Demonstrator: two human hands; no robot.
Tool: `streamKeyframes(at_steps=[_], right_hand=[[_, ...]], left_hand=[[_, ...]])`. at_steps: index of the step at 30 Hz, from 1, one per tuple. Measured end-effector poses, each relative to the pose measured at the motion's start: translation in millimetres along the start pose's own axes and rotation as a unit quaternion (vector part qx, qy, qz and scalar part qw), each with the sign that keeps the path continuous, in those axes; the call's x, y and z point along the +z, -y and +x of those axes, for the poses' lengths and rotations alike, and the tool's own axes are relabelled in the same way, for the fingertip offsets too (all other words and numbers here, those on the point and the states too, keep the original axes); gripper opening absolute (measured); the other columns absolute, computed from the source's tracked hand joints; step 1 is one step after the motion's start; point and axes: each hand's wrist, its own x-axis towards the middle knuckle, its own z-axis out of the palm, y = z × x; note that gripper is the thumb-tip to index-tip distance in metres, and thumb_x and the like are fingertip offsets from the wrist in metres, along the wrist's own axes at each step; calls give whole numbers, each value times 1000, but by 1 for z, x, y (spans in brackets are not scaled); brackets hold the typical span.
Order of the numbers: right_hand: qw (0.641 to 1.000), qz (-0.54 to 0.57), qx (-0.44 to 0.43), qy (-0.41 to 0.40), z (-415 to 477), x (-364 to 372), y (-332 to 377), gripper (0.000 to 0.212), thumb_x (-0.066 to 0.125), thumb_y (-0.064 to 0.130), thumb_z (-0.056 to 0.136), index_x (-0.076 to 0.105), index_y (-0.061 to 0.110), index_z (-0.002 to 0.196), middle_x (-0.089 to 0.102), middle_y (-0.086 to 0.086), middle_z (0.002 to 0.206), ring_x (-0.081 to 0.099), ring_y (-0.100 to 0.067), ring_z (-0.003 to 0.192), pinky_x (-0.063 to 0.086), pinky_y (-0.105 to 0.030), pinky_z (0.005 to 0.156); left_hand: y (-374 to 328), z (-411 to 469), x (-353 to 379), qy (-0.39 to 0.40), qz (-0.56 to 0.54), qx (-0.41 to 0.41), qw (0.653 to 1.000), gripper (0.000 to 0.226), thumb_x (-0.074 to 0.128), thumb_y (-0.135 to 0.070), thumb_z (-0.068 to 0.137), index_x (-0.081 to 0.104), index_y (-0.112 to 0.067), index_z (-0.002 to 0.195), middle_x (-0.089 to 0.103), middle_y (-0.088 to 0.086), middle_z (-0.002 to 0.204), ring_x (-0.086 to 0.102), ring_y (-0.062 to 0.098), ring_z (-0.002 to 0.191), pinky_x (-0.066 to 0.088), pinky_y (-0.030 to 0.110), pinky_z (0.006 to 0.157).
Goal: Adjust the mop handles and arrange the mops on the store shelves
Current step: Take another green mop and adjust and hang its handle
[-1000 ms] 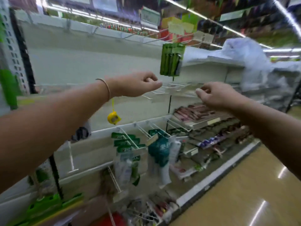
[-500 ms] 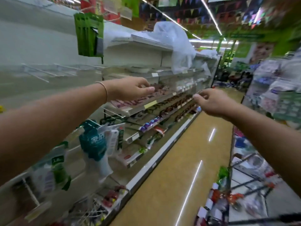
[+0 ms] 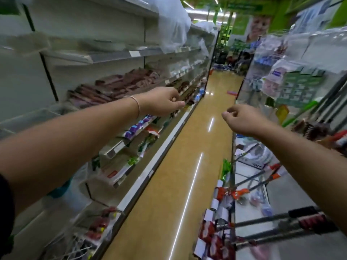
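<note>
Looking down the shop aisle in the head view, the person's left hand (image 3: 161, 102) is stretched out just above the middle, toward 11 o'clock. Its fingers are curled under and the thumb lies forward, gripping nothing. A thin pale bracelet (image 3: 138, 106) circles that wrist. The right hand (image 3: 242, 119) hangs in the air at 3 o'clock, its fingers folded in and the thumb tip against the forefinger, also empty. The two hands are well apart over the glossy tan floor (image 3: 178, 166). The long grey metal mop handles (image 3: 262, 220) are down at 4 to 5 o'clock, well apart from both hands. They slant across the white lower shelf (image 3: 285, 196) of the right-hand rack. The nearest one carries a black grip (image 3: 302, 212) and a red section, and those farther back have orange-and-white collars (image 3: 276, 175). The mop heads are too blurred to make out. At 9 to 11 o'clock stands white metal shelving (image 3: 112, 57) stacked with flat brown packets (image 3: 116, 85), and clear plastic sheeting (image 3: 172, 21) is draped at 12 o'clock.
</note>
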Motion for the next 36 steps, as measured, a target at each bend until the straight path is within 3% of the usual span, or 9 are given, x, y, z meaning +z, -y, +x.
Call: streamKeyframes(at_steps=[4,8,14,19,28,36], right_hand=[[1000,14,25,8,58,36,-7,53,47,50,98,55,15,137,62,-12,131,57,-29,119,44,-34,92],[999,8,52,4,129,52,-6,54,49,51,95,60,12,131,64,-11,129,59,-30,118,48,-39,98],[995,3,97,-30,219,52,-10,52,50,50,95,63,11,128,65,-12,125,62,-30,112,52,-43,95],[993,-10,107,-59,273,52,-21,43,52,40,99,64,6,122,66,-14,120,61,-30,109,47,-34,88],[991,-2,115,-62,381,76,-65,39,51,40,98,65,8,117,68,-13,114,63,-29,102,52,-38,88],[992,0,123,-39,520,75,-139,46,51,44,98,62,9,126,67,-11,119,63,-27,106,52,-37,88]], left_hand=[[30,68,19,24,0,15,1000,46,45,-49,99,57,-15,127,62,4,122,59,19,107,50,38,94],[62,144,24,33,5,32,999,48,46,-50,98,54,-15,130,61,5,123,58,20,107,50,36,92],[92,243,13,34,2,60,998,46,46,-49,98,55,-15,128,62,5,120,59,19,102,51,35,88],[98,310,3,23,-8,92,995,48,44,-49,99,54,-15,132,61,4,125,58,19,106,50,36,93],[105,434,36,39,-42,128,990,48,41,-51,100,53,-19,132,61,2,125,57,16,109,49,35,96],[83,585,58,47,-36,122,991,48,38,-52,100,52,-19,133,60,1,124,58,17,110,49,39,98]])
